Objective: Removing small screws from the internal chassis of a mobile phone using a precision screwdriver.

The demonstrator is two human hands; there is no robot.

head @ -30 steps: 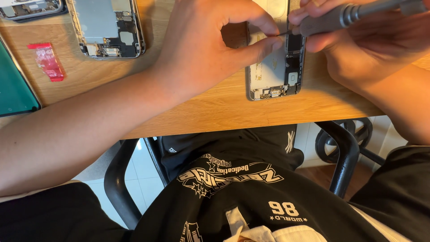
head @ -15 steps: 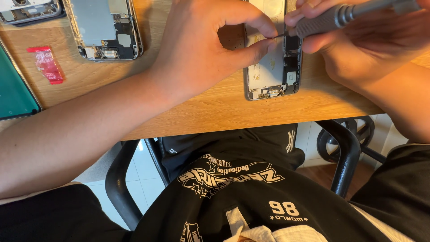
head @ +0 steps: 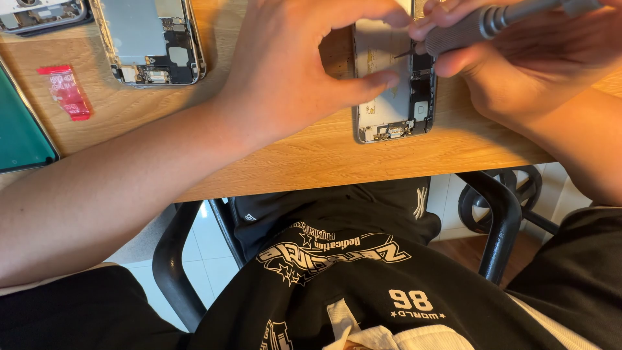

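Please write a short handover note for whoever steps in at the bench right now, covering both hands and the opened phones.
Left hand: braced on the opened phone chassis near the front edge of the wooden table, fingertips pinching at its middle.
Right hand: grips a precision screwdriver, tip down on the chassis's dark board strip.
Also on the table: a second opened phone chassis at upper left, part of a third device in the corner, a small red packet, a teal mat at the left edge.
Done: the chassis lies open, internals exposed.
Left: whatever the screwdriver tip is on; it is too small to make out.
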